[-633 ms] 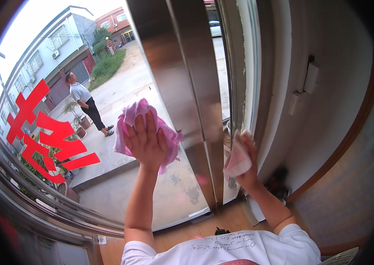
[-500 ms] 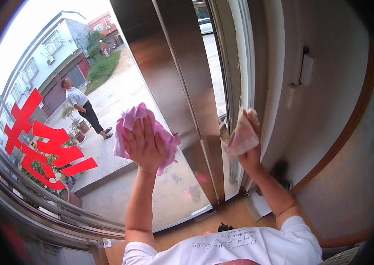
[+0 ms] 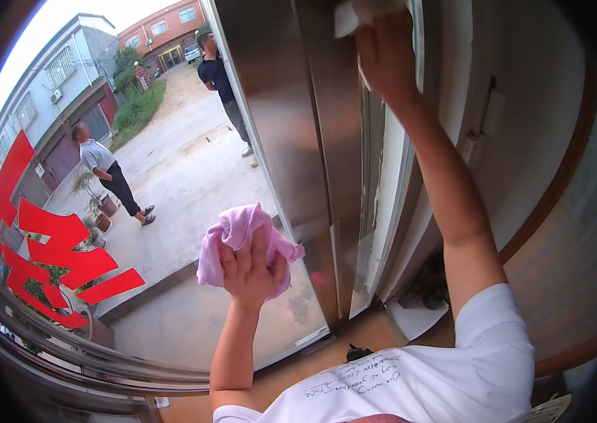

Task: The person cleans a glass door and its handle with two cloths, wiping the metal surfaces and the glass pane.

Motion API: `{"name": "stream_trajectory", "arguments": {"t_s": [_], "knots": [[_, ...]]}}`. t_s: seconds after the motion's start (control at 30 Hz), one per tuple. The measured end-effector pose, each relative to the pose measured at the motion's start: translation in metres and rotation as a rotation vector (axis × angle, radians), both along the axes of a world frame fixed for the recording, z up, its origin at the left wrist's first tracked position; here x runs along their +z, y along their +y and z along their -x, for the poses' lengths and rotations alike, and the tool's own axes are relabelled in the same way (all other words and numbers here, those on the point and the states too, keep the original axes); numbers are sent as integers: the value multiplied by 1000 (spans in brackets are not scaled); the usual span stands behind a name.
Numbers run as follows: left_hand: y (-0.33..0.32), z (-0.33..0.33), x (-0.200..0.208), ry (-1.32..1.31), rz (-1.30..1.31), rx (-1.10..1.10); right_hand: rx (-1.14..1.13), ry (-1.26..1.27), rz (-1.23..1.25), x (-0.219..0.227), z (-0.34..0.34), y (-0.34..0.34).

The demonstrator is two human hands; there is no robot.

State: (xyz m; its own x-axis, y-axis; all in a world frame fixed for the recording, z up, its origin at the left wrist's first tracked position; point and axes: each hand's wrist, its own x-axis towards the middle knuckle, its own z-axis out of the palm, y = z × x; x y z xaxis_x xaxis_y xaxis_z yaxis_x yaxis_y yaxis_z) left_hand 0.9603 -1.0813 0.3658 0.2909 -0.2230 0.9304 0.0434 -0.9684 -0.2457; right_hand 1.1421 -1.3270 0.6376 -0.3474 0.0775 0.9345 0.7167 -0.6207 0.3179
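Observation:
My left hand (image 3: 249, 273) presses a bunched pink cloth (image 3: 238, 224) to the glass pane (image 3: 192, 310), its fingers over the cloth's near side. High up, my right hand (image 3: 388, 60) reaches with the arm stretched out and grips a pale cloth (image 3: 355, 17) at the brown metal door frame (image 3: 316, 120). Part of that cloth runs out at the top of the view, and motion blurs it a little.
Red cut-out lettering (image 3: 69, 257) sticks to the glass at the left. Through the pane I see two people (image 3: 111, 166) standing outside, and potted plants (image 3: 104, 204). A white wall (image 3: 531, 134) with a switch box stands at the right.
My right hand has gone from beside the frame's lower part to far up it, with the pale cloth. The pink cloth sits slightly lower and farther right. A second person shows outside.

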Motion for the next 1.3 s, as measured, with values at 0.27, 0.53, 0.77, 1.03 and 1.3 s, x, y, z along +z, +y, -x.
{"name": "stream_trajectory", "arguments": {"t_s": [0.27, 0.53, 0.77, 1.03, 1.3], "knots": [[-5, -4, -22, 0, 44, 41, 1504, 1004, -210, -228, -4, -17], [-10, -8, -46, 78, 33, 142, 14, 480, 320, -334, 1, -71], [-10, -2, -50, 80, 26, 184, 85, 185, -35, -59, -30, -64], [-9, 1, -51, 114, 139, 13, 52, -49, -33, 101, -4, -75], [-52, -10, 28, -90, 361, -355, 97, 321, 109, -154, -26, -67]]}}
